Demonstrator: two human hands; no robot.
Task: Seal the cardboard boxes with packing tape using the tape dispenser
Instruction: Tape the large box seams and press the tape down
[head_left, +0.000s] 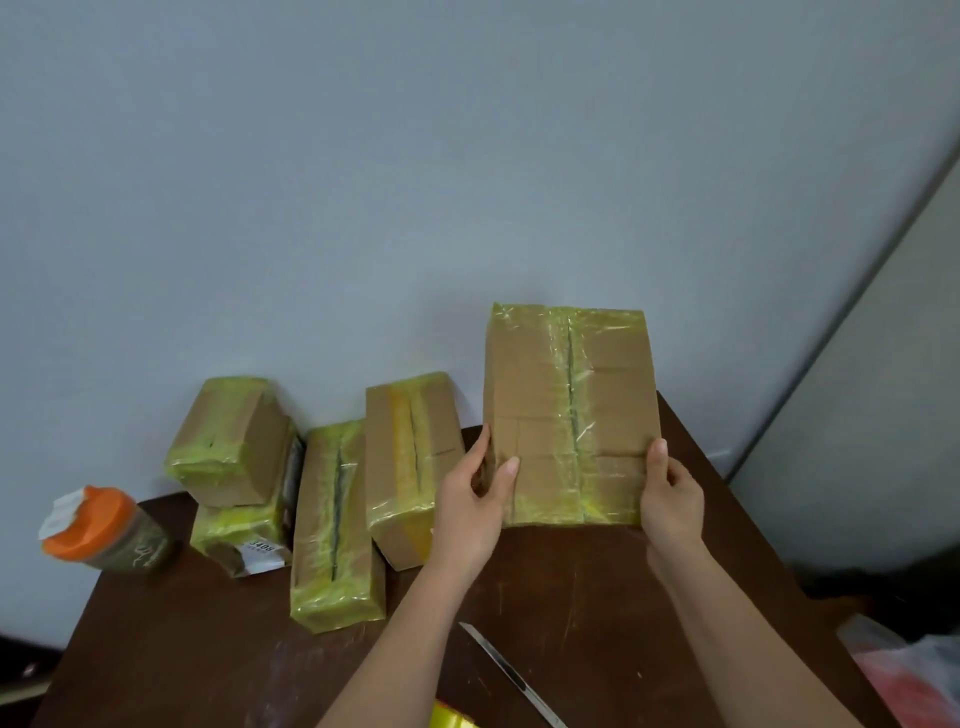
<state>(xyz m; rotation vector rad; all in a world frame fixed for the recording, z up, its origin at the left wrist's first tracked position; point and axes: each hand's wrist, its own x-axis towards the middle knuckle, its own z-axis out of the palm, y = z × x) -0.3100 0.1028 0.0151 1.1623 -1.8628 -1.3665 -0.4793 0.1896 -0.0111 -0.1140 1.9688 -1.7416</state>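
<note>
While both hands hold it up, the taped box (569, 415) stands on end at the far right of the table (597, 597), its lower edge near or on the tabletop; cannot tell which. Left hand (470, 512) grips the lower left edge, thumb on the front face, fingers curled behind. Right hand (670, 499) grips the lower right corner, thumb on the front, fingers behind. Yellowish tape runs down the centre seam and across both ends, so this one looks sealed.

Handling guess: plain cardboard, stiff enough to hold by the side edges; held this high by two hands, probably light. Tape film looks glossy, likely slippery, so bare cardboard on the sides is the better hold. Seam gapes a little under the tape; pressing there could dent it.

Four more taped boxes (410, 462) sit left, two of them stacked. Bottle with orange lid (104, 530) at far left. Knife (511, 675) lies near the front edge, with a yellow tape roll (452, 717) just beside it, mostly out of view. Dispenser not visible.
</note>
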